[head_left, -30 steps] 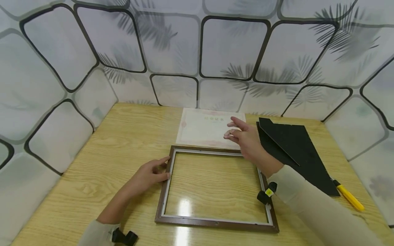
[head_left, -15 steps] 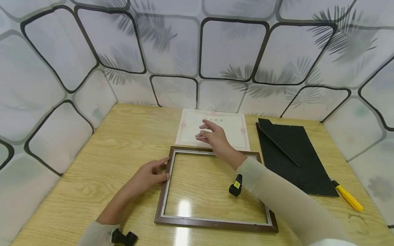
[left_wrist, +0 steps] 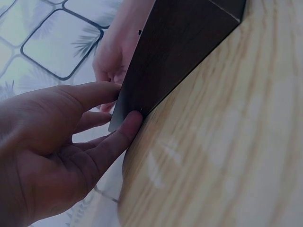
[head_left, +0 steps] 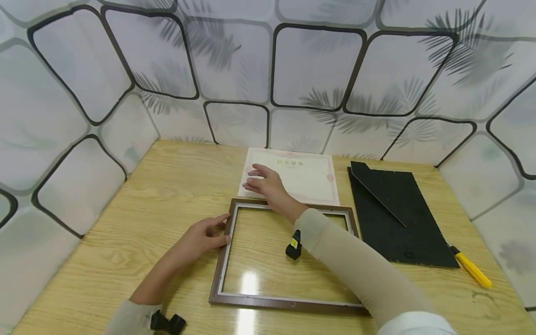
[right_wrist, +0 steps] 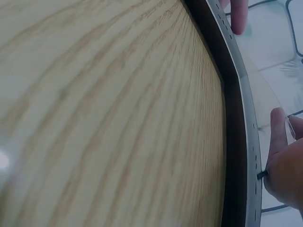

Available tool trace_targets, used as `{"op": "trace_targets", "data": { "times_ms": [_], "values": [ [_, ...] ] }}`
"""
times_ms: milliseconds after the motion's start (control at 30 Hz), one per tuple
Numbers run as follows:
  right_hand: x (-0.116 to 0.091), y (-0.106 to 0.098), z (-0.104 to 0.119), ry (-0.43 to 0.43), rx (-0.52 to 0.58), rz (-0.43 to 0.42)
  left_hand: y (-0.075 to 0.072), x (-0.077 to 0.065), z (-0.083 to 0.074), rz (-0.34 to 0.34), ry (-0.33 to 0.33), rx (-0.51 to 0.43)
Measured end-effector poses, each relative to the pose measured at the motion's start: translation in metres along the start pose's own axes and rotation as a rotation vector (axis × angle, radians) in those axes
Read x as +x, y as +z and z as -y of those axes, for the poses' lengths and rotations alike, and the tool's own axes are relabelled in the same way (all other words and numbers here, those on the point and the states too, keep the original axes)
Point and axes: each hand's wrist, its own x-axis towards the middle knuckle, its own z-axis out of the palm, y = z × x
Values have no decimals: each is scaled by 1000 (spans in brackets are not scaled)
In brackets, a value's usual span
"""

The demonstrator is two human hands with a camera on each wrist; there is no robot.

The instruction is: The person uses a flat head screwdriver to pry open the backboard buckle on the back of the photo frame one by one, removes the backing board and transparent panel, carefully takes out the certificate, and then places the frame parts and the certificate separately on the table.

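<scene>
A brown picture frame (head_left: pixel 289 304) with a silver inner lip lies on the wooden table, its middle showing bare wood. My left hand (head_left: pixel 202 237) holds the frame's left side; in the left wrist view, thumb and fingers of this hand (left_wrist: pixel 61 137) meet its dark outer face and edge. Behind the frame lies a pale certificate (head_left: pixel 310 181) with a pink border and Chinese lettering. My right hand (head_left: pixel 270 188) is over its left part, fingers loosely bent; whether they touch the paper is unclear. In the right wrist view, this hand (right_wrist: pixel 286 165) appears beyond the frame's rim (right_wrist: pixel 246 142).
A black backing board (head_left: pixel 402 204) with a stand flap (head_left: pixel 374 195) lies to the right. Beside its near corner is a yellow-handled tool (head_left: pixel 473 270). Patterned walls (head_left: pixel 234 70) enclose the table (head_left: pixel 138 209) at the back and sides.
My right hand has moved left across the certificate, from its right part to its left, uncovering more of the lettering. My left hand stays at the frame's left side.
</scene>
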Motion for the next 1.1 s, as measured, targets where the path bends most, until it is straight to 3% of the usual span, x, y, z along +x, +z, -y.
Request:
{"op": "trace_targets", "data": {
  "times_ms": [633,967,1100],
  "values": [
    [28,32,-11,127,-111,139,0,0,-4,30,19,-36],
    [33,40,-14,144,-231,190,-2,-3,-2,31,21,-46],
    [34,40,-16,83,-352,203,-3,-3,-3,37,22,-58]
  ]
}}
